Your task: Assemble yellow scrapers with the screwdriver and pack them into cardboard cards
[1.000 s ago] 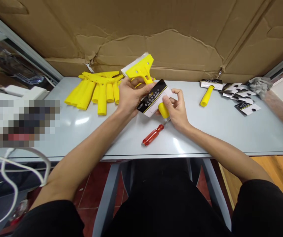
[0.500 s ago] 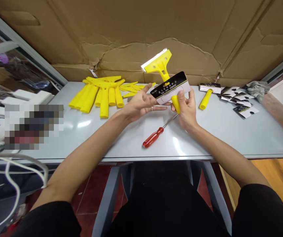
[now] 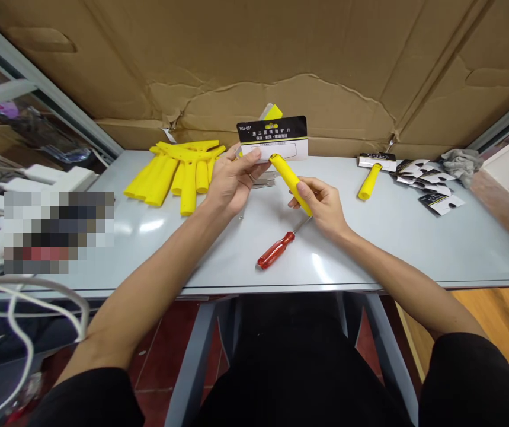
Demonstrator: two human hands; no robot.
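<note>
A yellow scraper (image 3: 290,181) with a black-and-white header card (image 3: 274,137) is between my two hands. My left hand (image 3: 235,178) is closed on the card's lower left corner, thumb in front. Part of the yellow scraper head shows above the card; the rest is hidden behind it. My right hand (image 3: 325,207) grips the lower part of the scraper's handle, which slants in front of the card. Whether the handle is joined to the head cannot be seen. Below lies a red-handled screwdriver (image 3: 276,251), its shaft tip near my right hand. Thin metal plates (image 3: 265,179) lie behind my left hand.
Several yellow scraper handles (image 3: 187,184) are piled at the left. Another carded scraper (image 3: 371,181) lies at the right, beside loose header cards (image 3: 441,203) and a grey cloth (image 3: 463,166). A small screw (image 3: 240,217) sits on the table (image 3: 218,261). Cardboard (image 3: 254,53) stands behind.
My left hand has moved from open beside the card to holding it. The card and scraper have turned and shifted left and the head has dropped behind the card. My right hand has moved slightly down the handle.
</note>
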